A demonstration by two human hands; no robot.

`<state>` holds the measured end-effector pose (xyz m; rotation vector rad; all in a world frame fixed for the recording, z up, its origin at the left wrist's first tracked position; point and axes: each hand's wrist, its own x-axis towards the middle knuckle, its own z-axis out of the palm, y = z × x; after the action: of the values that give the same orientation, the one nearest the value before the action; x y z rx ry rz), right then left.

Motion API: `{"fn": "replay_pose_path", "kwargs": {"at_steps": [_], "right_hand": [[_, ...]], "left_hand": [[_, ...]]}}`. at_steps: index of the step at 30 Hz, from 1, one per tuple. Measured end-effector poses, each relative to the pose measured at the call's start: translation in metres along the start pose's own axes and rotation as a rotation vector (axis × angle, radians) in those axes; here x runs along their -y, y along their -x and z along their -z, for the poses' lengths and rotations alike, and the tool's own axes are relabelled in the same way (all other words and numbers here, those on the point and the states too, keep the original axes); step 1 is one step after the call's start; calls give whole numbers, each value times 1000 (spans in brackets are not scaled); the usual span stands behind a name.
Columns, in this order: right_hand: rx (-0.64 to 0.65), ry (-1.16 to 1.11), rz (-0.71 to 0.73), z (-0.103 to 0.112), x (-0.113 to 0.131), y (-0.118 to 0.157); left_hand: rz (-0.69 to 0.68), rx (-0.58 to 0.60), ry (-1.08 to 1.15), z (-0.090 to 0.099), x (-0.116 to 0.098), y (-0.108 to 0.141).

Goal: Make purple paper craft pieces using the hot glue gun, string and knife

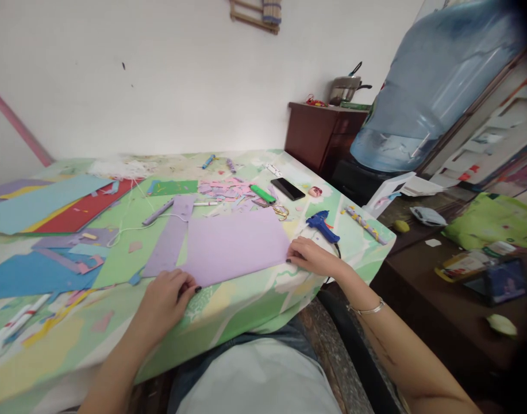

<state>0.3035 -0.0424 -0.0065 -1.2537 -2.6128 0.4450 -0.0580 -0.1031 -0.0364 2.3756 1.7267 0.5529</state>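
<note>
A light purple sheet of craft paper [237, 244] lies on the table in front of me. My left hand [167, 299] has its fingers curled at the near left corner of the sheet, the thumb along the near edge. At the near right corner, my right hand [311, 256] pinches the paper between thumb and fingers. A blue glue gun [322, 226] rests just beyond my right hand. Golden-handled scissors [281, 213] and a green utility knife [262, 194] lie past the sheet's far edge. Left of the sheet is a narrower purple strip [170, 241].
Coloured sheets [43, 201], blue paper [43, 273] and offcuts cover the table's left side. Pink scraps [229, 192] and a black phone [288, 188] lie toward the back. A decorated stick [364, 224] lies near the right edge. A large water bottle [427, 92] stands beyond.
</note>
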Motion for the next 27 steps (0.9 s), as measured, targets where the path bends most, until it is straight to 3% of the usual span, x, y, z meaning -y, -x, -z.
{"fn": "replay_pose_path", "kwargs": {"at_steps": [15, 23, 27], "right_hand": [[69, 47, -436, 6, -10, -10], [50, 85, -513, 4, -10, -10], [4, 141, -526, 1, -3, -8]], "left_hand": [[246, 74, -102, 18, 18, 17], [422, 77, -45, 27, 16, 19], [375, 2, 4, 22, 14, 21]]}}
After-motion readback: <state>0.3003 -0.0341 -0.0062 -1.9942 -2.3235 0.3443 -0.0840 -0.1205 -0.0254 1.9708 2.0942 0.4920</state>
